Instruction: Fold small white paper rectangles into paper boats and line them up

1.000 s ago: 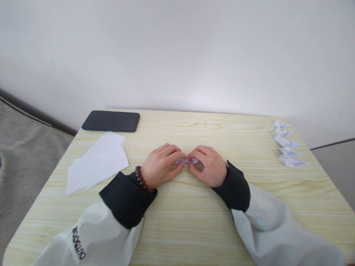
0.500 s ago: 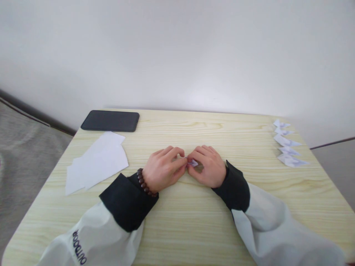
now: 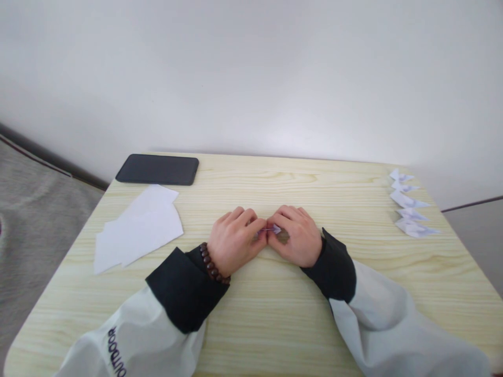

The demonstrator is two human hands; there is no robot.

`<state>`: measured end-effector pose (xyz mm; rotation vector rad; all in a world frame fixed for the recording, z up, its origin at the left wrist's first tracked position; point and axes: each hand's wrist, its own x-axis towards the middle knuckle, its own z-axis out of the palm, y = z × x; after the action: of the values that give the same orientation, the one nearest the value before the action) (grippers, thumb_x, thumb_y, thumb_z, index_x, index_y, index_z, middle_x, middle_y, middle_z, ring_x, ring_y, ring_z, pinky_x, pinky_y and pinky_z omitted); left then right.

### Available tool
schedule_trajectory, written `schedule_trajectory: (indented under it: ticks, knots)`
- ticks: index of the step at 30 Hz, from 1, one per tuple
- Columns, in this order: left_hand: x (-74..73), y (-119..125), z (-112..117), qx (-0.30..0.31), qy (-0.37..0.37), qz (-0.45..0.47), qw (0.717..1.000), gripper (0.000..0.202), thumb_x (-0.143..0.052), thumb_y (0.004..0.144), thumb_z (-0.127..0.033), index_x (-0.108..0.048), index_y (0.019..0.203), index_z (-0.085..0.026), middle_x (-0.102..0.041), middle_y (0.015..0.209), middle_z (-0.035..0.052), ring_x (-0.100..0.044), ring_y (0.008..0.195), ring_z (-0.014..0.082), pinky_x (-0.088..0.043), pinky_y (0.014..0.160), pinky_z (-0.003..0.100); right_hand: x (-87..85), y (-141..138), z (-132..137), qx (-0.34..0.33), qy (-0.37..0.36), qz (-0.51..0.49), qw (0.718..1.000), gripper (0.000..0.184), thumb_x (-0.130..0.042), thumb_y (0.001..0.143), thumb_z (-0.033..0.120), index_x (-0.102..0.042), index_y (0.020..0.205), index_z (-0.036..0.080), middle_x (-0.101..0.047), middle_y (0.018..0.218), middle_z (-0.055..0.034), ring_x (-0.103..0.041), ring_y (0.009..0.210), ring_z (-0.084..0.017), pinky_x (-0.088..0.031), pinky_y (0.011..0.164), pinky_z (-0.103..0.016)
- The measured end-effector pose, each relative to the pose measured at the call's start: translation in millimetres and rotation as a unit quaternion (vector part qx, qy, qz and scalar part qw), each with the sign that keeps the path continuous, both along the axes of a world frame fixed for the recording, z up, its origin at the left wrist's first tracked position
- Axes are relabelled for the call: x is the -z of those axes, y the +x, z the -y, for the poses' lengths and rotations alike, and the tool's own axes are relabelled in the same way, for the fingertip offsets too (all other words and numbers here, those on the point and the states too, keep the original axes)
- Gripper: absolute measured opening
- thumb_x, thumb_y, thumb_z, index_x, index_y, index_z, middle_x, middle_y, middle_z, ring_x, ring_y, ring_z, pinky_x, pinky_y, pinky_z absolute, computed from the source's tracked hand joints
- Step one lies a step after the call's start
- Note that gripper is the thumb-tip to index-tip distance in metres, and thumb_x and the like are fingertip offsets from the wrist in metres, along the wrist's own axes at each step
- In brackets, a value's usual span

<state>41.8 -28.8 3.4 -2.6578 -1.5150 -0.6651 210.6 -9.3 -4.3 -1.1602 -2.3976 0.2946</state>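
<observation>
Both my hands rest on the light wooden table [image 3: 275,324], meeting at its middle. My left hand [image 3: 234,242], with a brown bead bracelet at the wrist, pinches a small folded white paper piece [image 3: 272,229] from the left. My right hand [image 3: 295,236] pinches the same piece from the right, fingers curled over it. Most of the paper is hidden between the fingertips.
A black phone [image 3: 157,169] lies at the table's far left corner. A loose stack of white paper sheets [image 3: 139,229] lies left of my hands. Several small folded paper pieces [image 3: 409,205] sit in a row along the right edge. A white wall stands behind.
My fingers have closed tighter on the folded paper, so less of it shows. My left arm has slid slightly to the right.
</observation>
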Motion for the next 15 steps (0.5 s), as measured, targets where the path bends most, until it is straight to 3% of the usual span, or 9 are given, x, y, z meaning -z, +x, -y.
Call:
schedule_trajectory:
  ticks: [15]
  knots:
    - [0.9, -1.3, -0.7, -0.007, 0.003, 0.038, 0.999, 0.009, -0.059, 0.079, -0.027, -0.066, 0.078, -0.022, -0.065, 0.077, 0.0011, -0.056, 0.078, 0.0174, -0.046, 0.062, 0.027, -0.6, -0.6, -0.5, 0.011, -0.011, 0.009, 1.0, 0.006, -0.057, 0.074, 0.022, -0.06, 0.078, 0.02, -0.059, 0.08, -0.0025, -0.053, 0.076, -0.018, -0.035, 0.07, -0.032]
